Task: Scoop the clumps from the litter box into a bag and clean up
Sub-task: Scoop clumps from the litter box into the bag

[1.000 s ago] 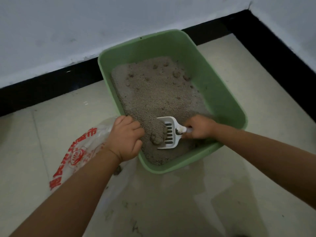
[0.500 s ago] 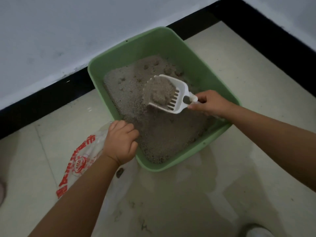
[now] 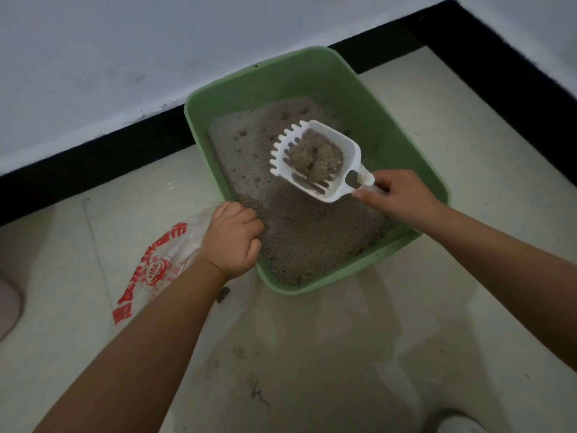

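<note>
A green litter box (image 3: 379,101) stands on the tiled floor against the wall, filled with grey litter (image 3: 299,232) that has small clumps near its far end. My right hand (image 3: 398,195) grips the handle of a white slotted scoop (image 3: 351,151), held level above the middle of the box. A grey clump (image 3: 315,156) lies in the scoop. My left hand (image 3: 232,237) is a fist at the box's left rim. A clear plastic bag (image 3: 162,264) with red print bunches out from under it and spreads over the floor.
A white wall and black baseboard (image 3: 103,157) run behind the box and meet a second wall at the top right. A white shoe tip (image 3: 459,423) shows at the bottom right. A pinkish object (image 3: 7,310) sits at the left edge. Dark specks (image 3: 259,392) mark the floor.
My right hand dug the scoop into the litter at the near end, then lifted it above the box with a clump in it. Loose litter has sifted out. My left hand stayed at the rim.
</note>
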Demonstrator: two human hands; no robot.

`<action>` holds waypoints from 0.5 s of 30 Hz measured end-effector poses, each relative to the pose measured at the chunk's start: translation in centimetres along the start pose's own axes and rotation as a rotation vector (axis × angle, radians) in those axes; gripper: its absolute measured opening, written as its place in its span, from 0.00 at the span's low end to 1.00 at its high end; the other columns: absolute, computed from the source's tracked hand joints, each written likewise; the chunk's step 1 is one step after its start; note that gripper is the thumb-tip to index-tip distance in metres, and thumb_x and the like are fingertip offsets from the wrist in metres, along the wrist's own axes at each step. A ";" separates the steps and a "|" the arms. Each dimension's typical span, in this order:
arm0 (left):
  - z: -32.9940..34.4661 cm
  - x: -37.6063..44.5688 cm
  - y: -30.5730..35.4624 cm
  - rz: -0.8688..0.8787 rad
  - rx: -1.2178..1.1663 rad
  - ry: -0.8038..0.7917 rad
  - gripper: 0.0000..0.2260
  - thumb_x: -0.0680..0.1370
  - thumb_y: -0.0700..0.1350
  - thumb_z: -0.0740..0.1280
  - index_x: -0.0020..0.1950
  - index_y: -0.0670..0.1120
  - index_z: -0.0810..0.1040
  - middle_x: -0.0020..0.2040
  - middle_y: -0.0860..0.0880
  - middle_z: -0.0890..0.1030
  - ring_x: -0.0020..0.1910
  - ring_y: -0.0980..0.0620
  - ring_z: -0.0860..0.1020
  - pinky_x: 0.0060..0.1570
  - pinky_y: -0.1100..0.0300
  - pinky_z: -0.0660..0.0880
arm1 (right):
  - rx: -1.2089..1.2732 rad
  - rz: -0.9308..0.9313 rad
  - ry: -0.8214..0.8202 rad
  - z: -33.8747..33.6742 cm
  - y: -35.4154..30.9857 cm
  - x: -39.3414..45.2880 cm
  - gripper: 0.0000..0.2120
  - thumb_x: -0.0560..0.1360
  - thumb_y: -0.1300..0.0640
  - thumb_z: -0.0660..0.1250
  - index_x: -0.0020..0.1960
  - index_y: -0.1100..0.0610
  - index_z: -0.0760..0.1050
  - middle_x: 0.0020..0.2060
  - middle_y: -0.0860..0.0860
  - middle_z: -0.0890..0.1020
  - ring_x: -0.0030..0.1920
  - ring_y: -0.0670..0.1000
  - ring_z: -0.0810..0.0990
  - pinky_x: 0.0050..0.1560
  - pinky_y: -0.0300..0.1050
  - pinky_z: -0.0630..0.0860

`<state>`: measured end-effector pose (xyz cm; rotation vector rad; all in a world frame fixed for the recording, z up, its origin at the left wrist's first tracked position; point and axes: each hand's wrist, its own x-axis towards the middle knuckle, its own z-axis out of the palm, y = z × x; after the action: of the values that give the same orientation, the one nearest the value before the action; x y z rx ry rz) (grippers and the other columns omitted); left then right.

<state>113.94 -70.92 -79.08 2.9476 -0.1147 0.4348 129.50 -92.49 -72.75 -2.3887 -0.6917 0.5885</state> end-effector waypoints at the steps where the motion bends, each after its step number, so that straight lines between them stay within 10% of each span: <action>1: 0.0 0.0 0.0 -0.004 -0.003 0.005 0.13 0.65 0.45 0.54 0.27 0.39 0.72 0.26 0.43 0.71 0.35 0.49 0.60 0.38 0.57 0.57 | -0.056 -0.029 -0.027 0.1 -0.3 -0.3 0.13 0.75 0.54 0.66 0.46 0.66 0.77 0.30 0.53 0.72 0.31 0.50 0.69 0.31 0.40 0.60; 15: -0.1 0.1 0.1 -0.030 -0.047 -0.005 0.13 0.65 0.45 0.54 0.26 0.40 0.72 0.26 0.43 0.71 0.34 0.49 0.59 0.37 0.56 0.57 | 0.003 0.089 0.036 1.7 -1.1 -0.1 0.17 0.76 0.53 0.64 0.46 0.69 0.76 0.32 0.57 0.73 0.34 0.52 0.70 0.36 0.42 0.63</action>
<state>113.97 -71.01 -78.93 2.9000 -0.0808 0.4152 128.13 -91.08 -73.33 -2.4307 -0.5712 0.5810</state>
